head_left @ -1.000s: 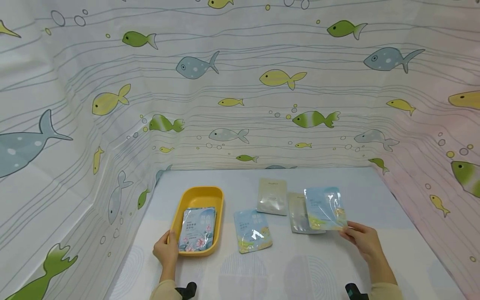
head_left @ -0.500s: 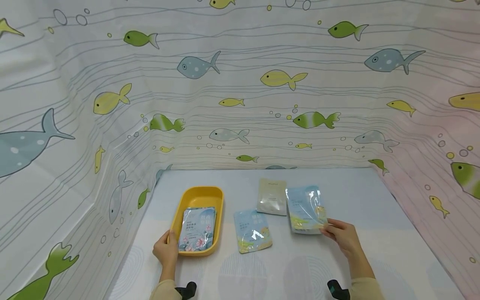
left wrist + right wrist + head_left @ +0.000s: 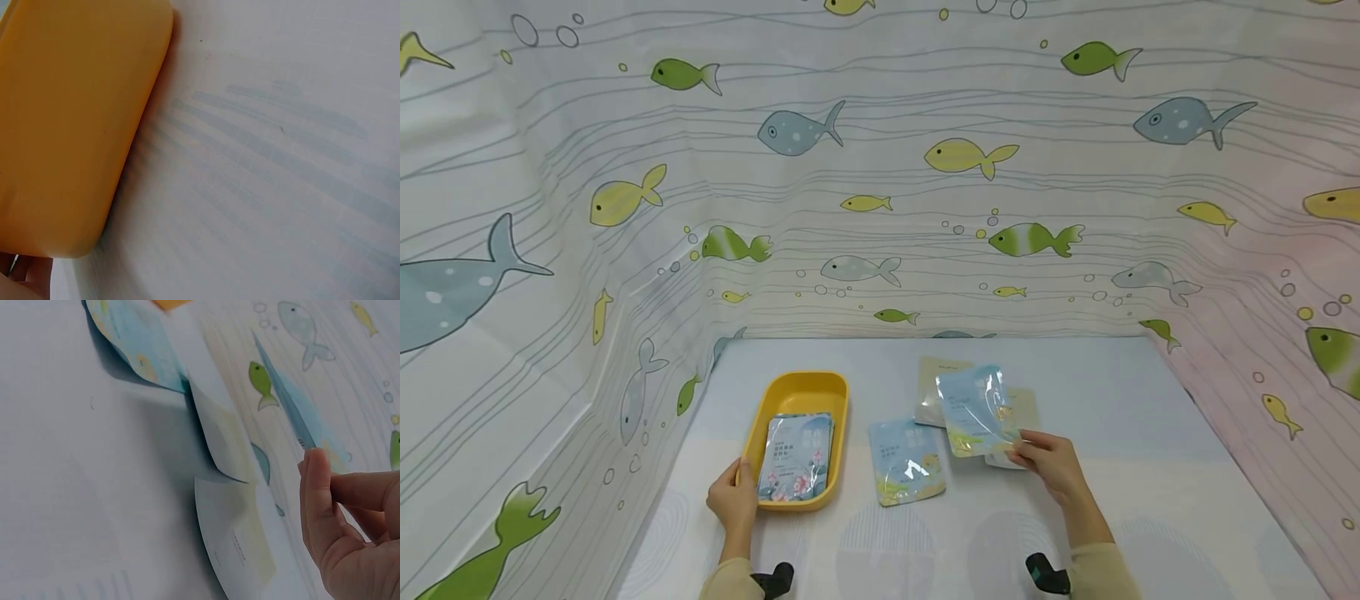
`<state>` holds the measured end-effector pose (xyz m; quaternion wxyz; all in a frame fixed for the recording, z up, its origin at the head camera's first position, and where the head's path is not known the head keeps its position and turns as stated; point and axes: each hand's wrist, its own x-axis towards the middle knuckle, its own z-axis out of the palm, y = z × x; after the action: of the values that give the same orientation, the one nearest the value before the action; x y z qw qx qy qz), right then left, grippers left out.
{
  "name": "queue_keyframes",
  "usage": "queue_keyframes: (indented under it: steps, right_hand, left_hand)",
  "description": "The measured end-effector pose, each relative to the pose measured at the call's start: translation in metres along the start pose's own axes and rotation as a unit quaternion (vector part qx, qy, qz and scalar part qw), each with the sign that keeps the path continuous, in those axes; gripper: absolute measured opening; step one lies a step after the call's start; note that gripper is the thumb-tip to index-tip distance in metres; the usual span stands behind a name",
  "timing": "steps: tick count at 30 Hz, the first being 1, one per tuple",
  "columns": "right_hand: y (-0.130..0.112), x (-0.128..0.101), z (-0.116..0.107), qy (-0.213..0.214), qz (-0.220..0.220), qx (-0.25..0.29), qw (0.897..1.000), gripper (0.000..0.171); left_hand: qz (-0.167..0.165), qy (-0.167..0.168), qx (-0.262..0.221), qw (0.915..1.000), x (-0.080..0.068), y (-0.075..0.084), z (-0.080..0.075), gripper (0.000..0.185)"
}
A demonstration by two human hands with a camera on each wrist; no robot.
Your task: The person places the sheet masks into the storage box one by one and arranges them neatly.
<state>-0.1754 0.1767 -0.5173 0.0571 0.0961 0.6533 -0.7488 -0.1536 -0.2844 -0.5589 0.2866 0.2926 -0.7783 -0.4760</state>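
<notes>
My left hand (image 3: 732, 497) grips the near left rim of a yellow tray (image 3: 758, 417), and the left wrist view shows the tray's outer wall (image 3: 75, 125) with fingers at its corner. Inside the tray lies a stack of blue flowered sachets (image 3: 795, 458). With thumb and fingers my right hand (image 3: 1055, 467) pinches the lower right corner of a blue and yellow-green sachet (image 3: 973, 412). In the right wrist view this sachet (image 3: 290, 403) is raised off the table, seen nearly edge-on. Beneath it, two beige-silver sachets (image 3: 931, 400) are partly hidden.
Another blue sachet (image 3: 907, 463) lies flat between the tray and my right hand. The white table (image 3: 1097, 375) meets a fish-patterned cloth (image 3: 865, 233) at the back and sides.
My right hand has carried the blue sachet leftward, from over the right beige-silver sachet towards the other one. My left hand and the tray stay in place.
</notes>
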Motion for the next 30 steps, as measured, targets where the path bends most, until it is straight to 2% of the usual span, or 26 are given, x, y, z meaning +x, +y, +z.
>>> queue_keyframes:
  steps: [14,22,30]
  right_hand:
    - [0.001,0.009,0.024,-0.028,-0.001,0.021,0.999,0.045]
    - [0.001,0.010,0.033,-0.044,-0.001,-0.004,0.999,0.045]
    - [0.000,0.013,0.044,-0.059,-0.001,-0.002,0.998,0.042]
  left_hand:
    - [-0.003,0.003,0.005,1.0000,0.000,0.000,0.000,0.027]
    - [-0.006,-0.004,-0.003,1.0000,0.000,0.001,0.000,0.028]
    - [-0.010,-0.002,-0.001,0.9999,0.001,-0.001,0.001,0.028]
